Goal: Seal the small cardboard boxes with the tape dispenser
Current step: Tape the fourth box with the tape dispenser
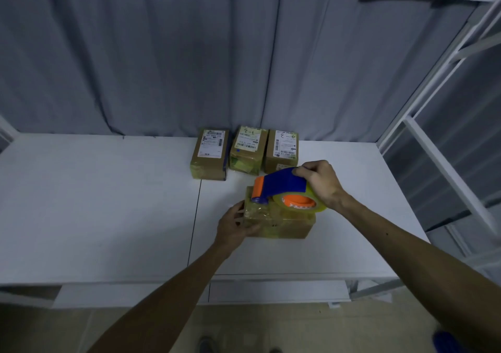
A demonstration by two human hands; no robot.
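A cardboard box (pixel 282 223) lies on the white table (pixel 108 203), wrapped in glossy yellowish tape that hides most of its top. The left hand (pixel 234 226) grips the box's left end, its fingers curled over the edge, with the tips partly lost in the tape's glare. The tape dispenser (pixel 280 185), blue and orange, sits on top of the box with its front roller toward the box's left end. Its roll (pixel 301 203) overhangs toward the right. The right hand (pixel 320 181) is wrapped around the dispenser's blue handle, which the knuckles cover. Beyond the box, three more boxes (pixel 248 150) stand in a row against the grey curtain (pixel 162 54); their labels are too small to read. Nearer than the box, at the bottom right corner, a blue thing (pixel 447 339) is cut off and blurred.
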